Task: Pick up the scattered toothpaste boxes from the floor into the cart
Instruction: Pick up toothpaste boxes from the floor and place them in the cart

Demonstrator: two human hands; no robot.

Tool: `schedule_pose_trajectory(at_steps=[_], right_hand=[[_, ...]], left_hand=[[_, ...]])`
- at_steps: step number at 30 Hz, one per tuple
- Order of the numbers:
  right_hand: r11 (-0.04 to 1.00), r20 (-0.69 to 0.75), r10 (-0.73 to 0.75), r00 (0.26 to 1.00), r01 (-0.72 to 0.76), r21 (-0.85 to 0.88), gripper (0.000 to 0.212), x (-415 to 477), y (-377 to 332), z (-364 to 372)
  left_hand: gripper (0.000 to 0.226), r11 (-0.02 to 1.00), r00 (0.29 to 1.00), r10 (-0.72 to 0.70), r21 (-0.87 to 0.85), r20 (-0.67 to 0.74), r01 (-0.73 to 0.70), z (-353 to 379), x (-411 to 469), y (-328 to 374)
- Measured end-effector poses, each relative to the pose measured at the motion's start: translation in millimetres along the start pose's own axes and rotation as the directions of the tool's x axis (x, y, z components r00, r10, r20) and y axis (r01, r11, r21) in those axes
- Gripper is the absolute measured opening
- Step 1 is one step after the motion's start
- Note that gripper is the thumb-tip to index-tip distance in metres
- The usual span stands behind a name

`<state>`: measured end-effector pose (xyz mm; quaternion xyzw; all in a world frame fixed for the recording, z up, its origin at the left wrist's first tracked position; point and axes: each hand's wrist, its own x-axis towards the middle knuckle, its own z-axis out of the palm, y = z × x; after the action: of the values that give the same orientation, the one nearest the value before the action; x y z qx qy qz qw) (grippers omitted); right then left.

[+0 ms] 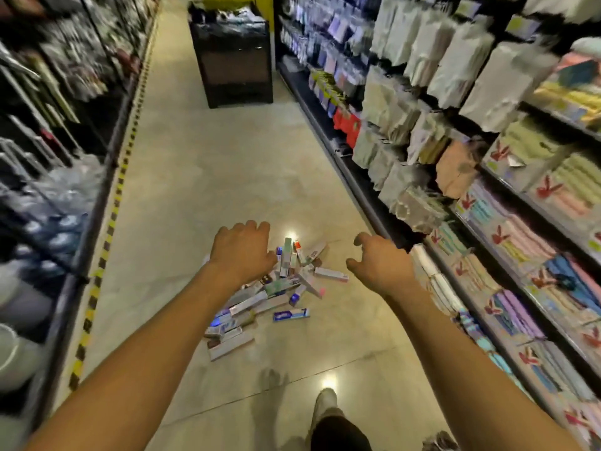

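Several toothpaste boxes [276, 288] lie in a loose heap on the beige aisle floor, with one blue box [291, 315] lying apart at the front. My left hand [242, 250] hovers above the heap's left side, fingers loosely curled, holding nothing. My right hand [379, 263] hangs to the right of the heap, fingers and thumb bent and apart, also holding nothing. No cart shows in the head view.
Store shelves line both sides: packaged towels and socks on the right [487, 177], dark blurred goods on the left [48, 157]. A black display bin [232, 56] stands in the aisle farther ahead. My shoe [325, 405] steps on the floor below the heap.
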<state>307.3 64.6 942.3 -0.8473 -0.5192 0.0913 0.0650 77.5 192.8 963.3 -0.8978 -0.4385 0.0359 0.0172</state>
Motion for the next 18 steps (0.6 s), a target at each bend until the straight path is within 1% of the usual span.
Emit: schedule_pose_trajectory(at_steps=[2,5,7,9,10,12,14,18], right_hand=[[0.999,0.022,-0.032,0.999,0.032,-0.008,0.049,30.8,-8.6,16.3],[0.998,0.041,-0.06,0.997,0.061,-0.025,0.045,80.8,-15.5,40.3],[0.997,0.063,-0.068,0.996,0.069,-0.016,0.044,114.2,-17.2,57.1],[0.998,0.09,-0.068,0.994,0.068,-0.008,0.046,146.8,-15.0,80.9],[0.997,0.102,-0.073,0.992,0.075,-0.012,0.047,161.8,-12.6,96.7],[0.995,0.129,-0.088,0.988,0.092,-0.028,0.051,193.4,-6.0,134.9],[0.996,0.158,-0.085,0.984,0.088,-0.016,0.054,222.7,4.0,179.3],[0.998,0.209,-0.07,0.975,0.07,0.005,0.057,263.1,19.4,288.7]], left_hand=[[0.044,0.999,0.999,-0.027,-0.018,0.029,0.027,16.6,18.3,-10.7],[0.049,0.998,0.996,-0.055,-0.027,0.075,0.058,45.2,51.3,-26.2],[0.05,0.993,0.99,-0.089,-0.062,0.112,0.096,61.3,74.5,-34.5],[0.045,0.987,0.981,-0.115,-0.096,0.154,0.13,81.1,100.6,-40.1],[0.042,0.986,0.975,-0.126,-0.087,0.184,0.144,94.9,114.1,-42.3],[0.038,0.983,0.972,-0.146,-0.084,0.182,0.163,129.5,146.4,-49.9],[0.037,0.974,0.97,-0.171,-0.119,0.172,0.193,176.0,175.5,-57.6],[0.049,0.97,0.94,-0.184,-0.1,0.287,0.221,293.4,218.4,-75.2]])
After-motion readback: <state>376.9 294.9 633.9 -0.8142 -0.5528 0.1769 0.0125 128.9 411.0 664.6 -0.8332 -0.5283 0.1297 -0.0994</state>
